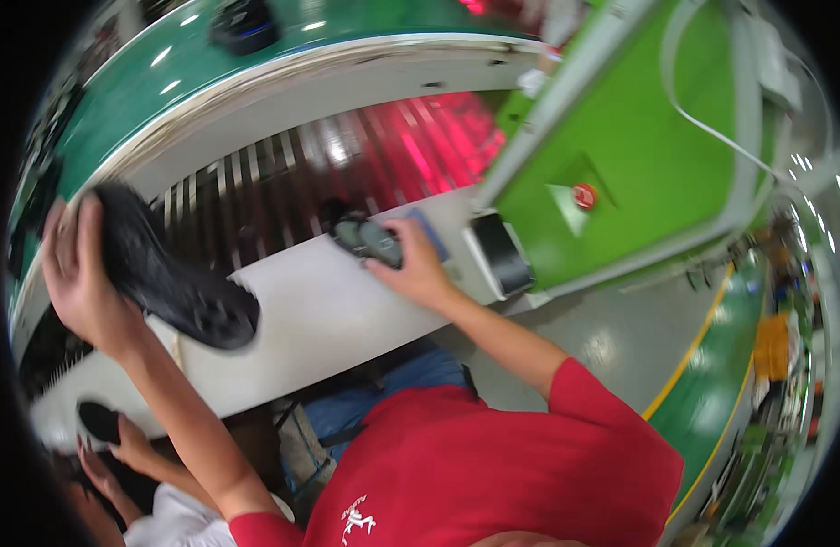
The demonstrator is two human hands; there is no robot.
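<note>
My left hand (pixel 87 287) is raised at the left, its fingers curled round the edge of a black shoe sole (pixel 178 278). The sole is tilted, with knobbly relief at its lower right end. Over the white worktop (pixel 301 305), at the roller conveyor's near edge, my right hand (pixel 415 272) grips a smaller dark piece with grey-green pads (pixel 370 239), sole-like in shape. Motion blur hides its exact kind, and I cannot tell whether it touches the worktop. A flat blue item (pixel 428 232) lies just beyond my right fingers.
Beyond the worktop runs a roller conveyor (pixel 283 173), lit red at its right. A green panel in a grey frame (pixel 648 137) stands at the right, with a black-topped box (pixel 502 255) by its corner. At lower left, a co-worker's hand (pixel 135 448) holds a dark oval piece (pixel 99 420).
</note>
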